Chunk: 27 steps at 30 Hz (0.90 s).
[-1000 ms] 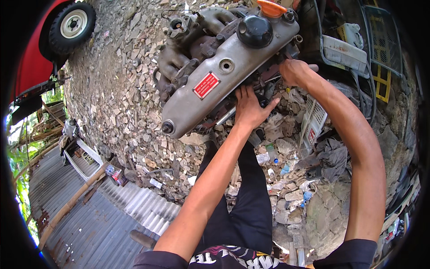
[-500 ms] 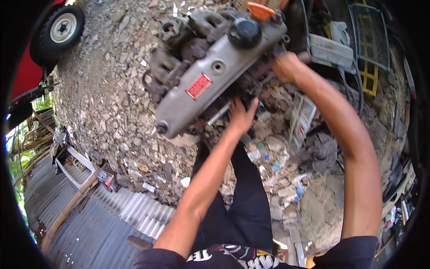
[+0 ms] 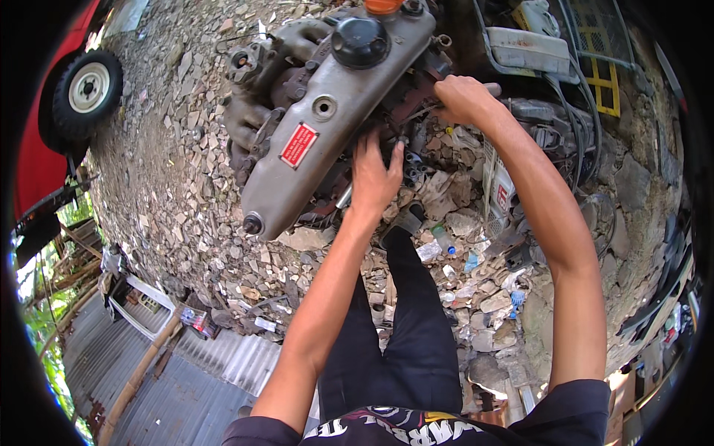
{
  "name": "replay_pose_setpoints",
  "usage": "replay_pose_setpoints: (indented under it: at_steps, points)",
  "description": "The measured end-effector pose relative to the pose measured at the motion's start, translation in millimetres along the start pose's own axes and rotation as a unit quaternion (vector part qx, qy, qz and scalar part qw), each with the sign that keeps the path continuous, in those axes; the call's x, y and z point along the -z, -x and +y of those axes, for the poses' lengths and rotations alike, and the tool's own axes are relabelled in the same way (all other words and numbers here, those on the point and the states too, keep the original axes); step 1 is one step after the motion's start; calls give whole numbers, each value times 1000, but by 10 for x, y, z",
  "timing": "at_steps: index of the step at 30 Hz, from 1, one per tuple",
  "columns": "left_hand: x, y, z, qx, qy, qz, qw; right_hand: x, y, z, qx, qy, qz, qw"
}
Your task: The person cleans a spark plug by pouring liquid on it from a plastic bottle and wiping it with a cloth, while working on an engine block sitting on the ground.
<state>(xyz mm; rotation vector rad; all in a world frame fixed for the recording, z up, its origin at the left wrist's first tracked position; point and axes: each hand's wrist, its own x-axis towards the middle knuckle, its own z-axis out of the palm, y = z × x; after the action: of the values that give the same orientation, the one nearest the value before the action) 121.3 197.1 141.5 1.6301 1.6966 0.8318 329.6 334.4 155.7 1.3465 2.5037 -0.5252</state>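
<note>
A: Item 1 & loc.?
B: 1 engine (image 3: 331, 126). Upper ctr of view, ahead of the wearer's legs (image 3: 383, 357), over the rubble (image 3: 186, 163). Lies diag., lower L to upper R. Grey cover w/ blk cap (image 3: 361, 43), red label (image 3: 300, 146) & an orange pc (image 3: 383, 6) at far end, cut by top edge.
A: Hands?
B: 2, bare, apart. L hand (image 3: 376, 175) at engine's near side, fingers straight, thumb held well off; fingertips in shadow, can't tell what they touch. R hand (image 3: 465, 100) at engine's R side, fingers curled in a fist; what it's clamped on, if anything, hidden, can't tell.
A: Next to them?
B: Bright metal rod (image 3: 343, 195), 1, just beside L wrist, under cover's edge.
A: Further out, R?
B: Clear bottle (image 3: 445, 239), blue top, on rubble. Wht box (image 3: 528, 50), upper R; yel. frame (image 3: 606, 93) beyond it.
A: L?
B: Red vehicle (image 3: 52, 126), part view, w/ 1 wheel (image 3: 88, 87), pale rim, blk tyre. Lower L: corrugated sheets (image 3: 171, 379), pole (image 3: 134, 386) lying across.
</note>
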Motion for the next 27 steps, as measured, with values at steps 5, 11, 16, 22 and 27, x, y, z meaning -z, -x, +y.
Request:
replay_pose_setpoints:
  at_steps: [5, 11, 16, 22, 27]
  points:
    - [107, -212, -29, -65, -198, -64, 976, -509, -33, 182, -11, -123, 19, 992]
    - [304, -474, 153, -175, -325, -134, 920, -1087, -153, 64, -16, -289, 128, 949]
    - [461, -444, 187, -137, -348, -188, 908, -1126, 35, -354, 76, -416, 205, 882]
    - [657, -576, 424, -284, -274, -136, 909, -1093, -36, -708, 27, -372, 343, 862]
    - [1050, -998, 475, -300, -238, -15, 924, -847, -93, -828, -81, -448, 205, 867]
